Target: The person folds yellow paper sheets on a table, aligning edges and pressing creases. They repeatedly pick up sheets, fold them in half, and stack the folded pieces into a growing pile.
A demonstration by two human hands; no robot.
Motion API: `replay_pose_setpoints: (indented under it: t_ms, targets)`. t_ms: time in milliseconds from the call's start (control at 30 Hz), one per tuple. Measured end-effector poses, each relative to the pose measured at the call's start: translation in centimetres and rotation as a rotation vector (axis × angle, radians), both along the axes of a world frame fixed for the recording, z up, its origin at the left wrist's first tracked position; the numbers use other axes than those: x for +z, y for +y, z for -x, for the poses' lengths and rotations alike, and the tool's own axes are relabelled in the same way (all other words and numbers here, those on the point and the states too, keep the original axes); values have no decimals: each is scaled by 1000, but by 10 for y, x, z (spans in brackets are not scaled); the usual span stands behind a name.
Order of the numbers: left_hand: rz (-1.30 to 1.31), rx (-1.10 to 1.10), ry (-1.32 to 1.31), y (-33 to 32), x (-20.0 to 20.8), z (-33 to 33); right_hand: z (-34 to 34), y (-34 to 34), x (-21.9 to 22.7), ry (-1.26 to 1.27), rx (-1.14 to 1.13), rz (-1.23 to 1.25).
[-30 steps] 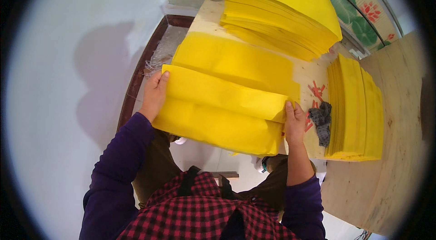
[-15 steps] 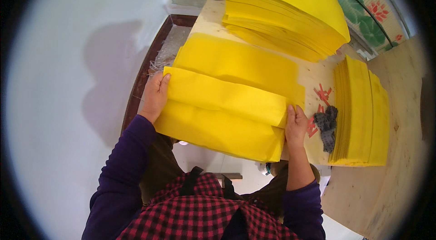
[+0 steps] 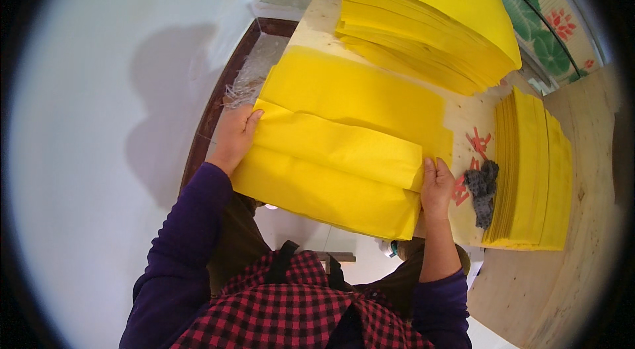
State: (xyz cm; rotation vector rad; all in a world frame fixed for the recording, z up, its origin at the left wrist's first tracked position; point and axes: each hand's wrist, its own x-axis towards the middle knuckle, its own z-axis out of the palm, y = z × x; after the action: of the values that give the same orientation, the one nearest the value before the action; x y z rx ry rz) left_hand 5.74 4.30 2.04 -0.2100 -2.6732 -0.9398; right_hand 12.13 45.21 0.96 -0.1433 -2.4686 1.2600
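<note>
Left grip (image 3: 237,135) and right grip (image 3: 438,189) clamp opposite ends of the folded yellow sheet (image 3: 331,144) stretched between them; floor (image 3: 297,225) shows past its near edge. Just right of the right grip, red scraps (image 3: 478,141), dark cloth (image 3: 483,192) and yellow side stack (image 3: 529,177) crowd the worktop (image 3: 465,112). Beyond both, far stack (image 3: 430,15); well left, white wall (image 3: 79,151).

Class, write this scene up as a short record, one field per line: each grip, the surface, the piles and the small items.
Left grip: on the left end of a yellow sheet, thumb on top
Right grip: on its right end
Surface: pale wooden table
Piles: large yellow pile at the far side; second yellow pile at the right
Small items: dark grey cloth beside red strips
</note>
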Motion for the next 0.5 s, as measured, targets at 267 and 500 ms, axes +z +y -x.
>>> replay_pose_setpoints:
  t_ms: [267,500]
  targets:
    - [-68,14,-33,2,-2,3,2,0,2,-37,-12,21]
    - [-175,38,-93,2,0,-1,2,-3,12,-88,-31,21]
